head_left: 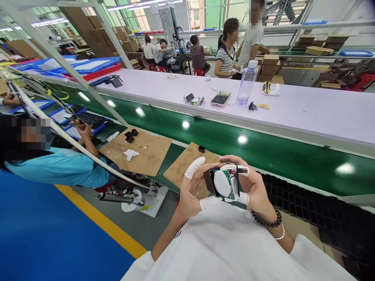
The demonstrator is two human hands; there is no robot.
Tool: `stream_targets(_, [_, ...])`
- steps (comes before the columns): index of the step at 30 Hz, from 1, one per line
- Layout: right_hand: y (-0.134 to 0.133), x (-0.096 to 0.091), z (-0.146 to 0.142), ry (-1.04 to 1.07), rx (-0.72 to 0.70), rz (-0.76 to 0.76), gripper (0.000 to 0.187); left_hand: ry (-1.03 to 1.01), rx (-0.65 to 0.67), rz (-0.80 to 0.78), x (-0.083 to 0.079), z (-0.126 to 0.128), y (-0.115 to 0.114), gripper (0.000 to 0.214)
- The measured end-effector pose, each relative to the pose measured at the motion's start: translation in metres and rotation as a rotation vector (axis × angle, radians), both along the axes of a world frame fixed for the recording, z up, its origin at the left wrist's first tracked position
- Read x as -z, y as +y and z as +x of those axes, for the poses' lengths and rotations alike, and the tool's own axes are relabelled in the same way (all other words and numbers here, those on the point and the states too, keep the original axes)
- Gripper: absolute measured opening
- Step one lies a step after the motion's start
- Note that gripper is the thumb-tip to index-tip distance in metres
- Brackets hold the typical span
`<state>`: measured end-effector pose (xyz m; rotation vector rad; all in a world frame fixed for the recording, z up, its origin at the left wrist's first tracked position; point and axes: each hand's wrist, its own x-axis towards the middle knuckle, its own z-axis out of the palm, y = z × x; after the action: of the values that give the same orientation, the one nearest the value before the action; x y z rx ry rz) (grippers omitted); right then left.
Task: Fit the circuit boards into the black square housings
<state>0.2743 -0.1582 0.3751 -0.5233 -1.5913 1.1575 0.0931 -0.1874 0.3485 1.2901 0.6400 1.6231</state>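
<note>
Both hands hold one small electronic part (223,183) close to my chest: a black housing with a green circuit board and wires showing inside. My left hand (191,191) grips its left side, white finger cots on index finger and thumb, the index finger raised. My right hand (254,185) wraps round its right side, cots on its fingertips, one thumb pressed flat on the board. A dark bead bracelet (268,220) circles the right wrist.
A green conveyor belt (263,150) runs in front, with a white worktable (307,113) behind it carrying a water bottle (247,82), a phone (220,98) and small parts. Two brown boards (146,150) lie at the near edge. A person in blue sits at left; other people work beyond.
</note>
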Motion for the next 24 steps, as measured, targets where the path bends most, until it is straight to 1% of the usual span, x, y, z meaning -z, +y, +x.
stream_targets(5, [-0.004, -0.003, 0.001, -0.012, 0.027, 0.001, 0.047, 0.023, 0.029, 0.024, 0.0, 0.002, 0.001, 0.092])
stream_targets(8, [-0.006, -0.004, 0.002, -0.016, 0.054, -0.007, 0.043, 0.054, 0.031, 0.028, -0.001, 0.003, 0.002, 0.089])
stream_targets(14, [-0.01, -0.004, 0.007, 0.018, 0.078, -0.039, 0.042, 0.066, 0.089, 0.087, -0.006, 0.005, 0.009, 0.092])
stream_targets(19, [-0.012, -0.001, 0.011, 0.036, 0.05, -0.022, 0.044, 0.117, 0.065, 0.034, -0.009, 0.005, 0.009, 0.093])
stream_targets(24, [-0.017, -0.003, 0.012, -0.001, 0.089, -0.01, 0.041, 0.144, 0.09, 0.123, -0.01, 0.005, 0.006, 0.09])
